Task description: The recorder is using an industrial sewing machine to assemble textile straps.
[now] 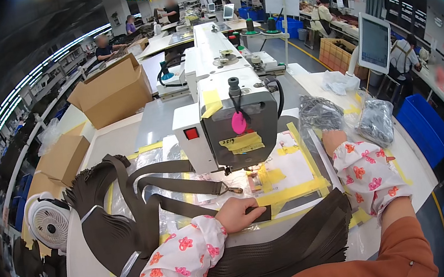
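Note:
My left hand (237,214) is closed on the end of a dark olive-brown webbing strap (177,205), low on the taped work surface in front of the sewing machine (236,120). Another strap (186,184) runs up to the needle area, with a small metal-looking piece at its end. My right hand (334,138) reaches to the near edge of a clear plastic bag (320,111) filled with dark pieces; its fingers cannot be made out. A wide stack of dark straps (280,237) lies across the table's front, close to my body.
A banded bundle of straps (102,230) lies at the left, beside a white fan (49,222). Cardboard boxes (112,91) stand behind it. To the right are a second plastic bag (375,121), a screen (375,42) and blue bins (425,126). Several people work farther off.

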Available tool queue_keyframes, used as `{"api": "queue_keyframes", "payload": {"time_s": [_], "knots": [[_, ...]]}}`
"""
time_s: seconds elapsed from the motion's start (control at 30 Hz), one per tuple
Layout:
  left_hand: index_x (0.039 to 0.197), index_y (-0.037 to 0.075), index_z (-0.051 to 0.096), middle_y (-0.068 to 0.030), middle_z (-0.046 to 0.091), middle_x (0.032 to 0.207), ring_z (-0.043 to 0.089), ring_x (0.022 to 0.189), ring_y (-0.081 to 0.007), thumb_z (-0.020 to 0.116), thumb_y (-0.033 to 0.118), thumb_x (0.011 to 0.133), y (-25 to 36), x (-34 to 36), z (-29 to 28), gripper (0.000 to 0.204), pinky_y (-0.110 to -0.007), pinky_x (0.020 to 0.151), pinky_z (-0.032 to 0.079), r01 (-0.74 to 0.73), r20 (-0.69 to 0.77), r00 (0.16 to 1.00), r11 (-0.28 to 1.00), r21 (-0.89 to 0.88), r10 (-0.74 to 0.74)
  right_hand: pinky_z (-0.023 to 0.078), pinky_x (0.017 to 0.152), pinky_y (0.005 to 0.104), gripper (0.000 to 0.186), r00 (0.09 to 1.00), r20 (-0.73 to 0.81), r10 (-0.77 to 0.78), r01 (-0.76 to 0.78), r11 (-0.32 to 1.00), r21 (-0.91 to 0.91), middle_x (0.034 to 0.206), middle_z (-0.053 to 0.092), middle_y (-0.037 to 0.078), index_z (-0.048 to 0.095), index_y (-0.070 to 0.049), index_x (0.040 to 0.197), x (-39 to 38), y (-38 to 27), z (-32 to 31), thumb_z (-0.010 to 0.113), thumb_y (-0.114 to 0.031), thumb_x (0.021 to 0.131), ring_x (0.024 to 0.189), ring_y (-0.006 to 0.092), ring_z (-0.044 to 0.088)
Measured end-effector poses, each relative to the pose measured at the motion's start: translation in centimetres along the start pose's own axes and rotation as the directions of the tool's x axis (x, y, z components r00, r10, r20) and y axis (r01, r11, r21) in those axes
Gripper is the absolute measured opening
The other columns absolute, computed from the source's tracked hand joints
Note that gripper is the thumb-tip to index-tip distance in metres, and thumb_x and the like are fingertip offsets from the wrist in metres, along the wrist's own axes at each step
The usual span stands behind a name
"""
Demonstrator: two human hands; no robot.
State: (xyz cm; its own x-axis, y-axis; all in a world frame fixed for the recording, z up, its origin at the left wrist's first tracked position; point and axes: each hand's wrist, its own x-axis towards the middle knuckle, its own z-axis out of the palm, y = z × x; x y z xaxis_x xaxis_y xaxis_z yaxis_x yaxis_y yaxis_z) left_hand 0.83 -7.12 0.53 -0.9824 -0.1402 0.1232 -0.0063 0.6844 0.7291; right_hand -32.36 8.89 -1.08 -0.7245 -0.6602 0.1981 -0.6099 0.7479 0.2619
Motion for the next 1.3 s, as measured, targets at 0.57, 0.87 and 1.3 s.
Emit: {"api": "queue_keyframes", "payload": {"time_s": [0.57,0.87,1.3], "knots": [[0.078,0.005,0.059,-0.0169,0.057,0.06,0.057,0.056,-0.0342,0.058,0.019,0.078,0.0,0.0,-1.0,0.014,-0.039,0.05,0.045,0.133,-0.461,0.886,0.979,0.155,-0.047,0.043,0.051,0.0297,0.025,0.82,-0.037,-0.572,0.094,0.071,0.993,0.056,0.055,0.01,0.048,0.002,0.094,-8.3,-15.2,-8.8,0.056,-0.011,0.075,0.051,0.0201,0.057],[0.078,0.003,0.055,-0.02,0.057,0.065,0.056,0.061,-0.0381,0.048,0.02,0.083,-0.6,1.0,0.2,0.019,-0.045,0.055,0.044,0.123,-0.252,0.965,0.972,0.199,-0.071,0.043,0.052,0.0413,0.022,0.83,-0.368,-0.419,0.464,0.154,0.872,0.065,0.056,0.014,0.041,-0.003,0.089,-10.5,-16.1,-6.2,0.056,-0.009,0.074,0.06,0.0351,0.056],[0.094,-0.001,0.056,-0.0103,0.061,0.074,0.058,0.064,-0.0144,0.061,0.015,0.077,0.1,0.7,-1.4,0.024,-0.028,0.058,0.045,0.102,-0.291,0.949,0.99,-0.093,-0.125,0.049,0.052,0.026,0.02,0.866,0.015,-0.5,-0.228,-0.367,0.902,0.073,0.056,0.01,0.041,-0.001,0.093,-10.0,-16.0,-7.3,0.055,-0.013,0.085,0.059,0.0149,0.059]]}}
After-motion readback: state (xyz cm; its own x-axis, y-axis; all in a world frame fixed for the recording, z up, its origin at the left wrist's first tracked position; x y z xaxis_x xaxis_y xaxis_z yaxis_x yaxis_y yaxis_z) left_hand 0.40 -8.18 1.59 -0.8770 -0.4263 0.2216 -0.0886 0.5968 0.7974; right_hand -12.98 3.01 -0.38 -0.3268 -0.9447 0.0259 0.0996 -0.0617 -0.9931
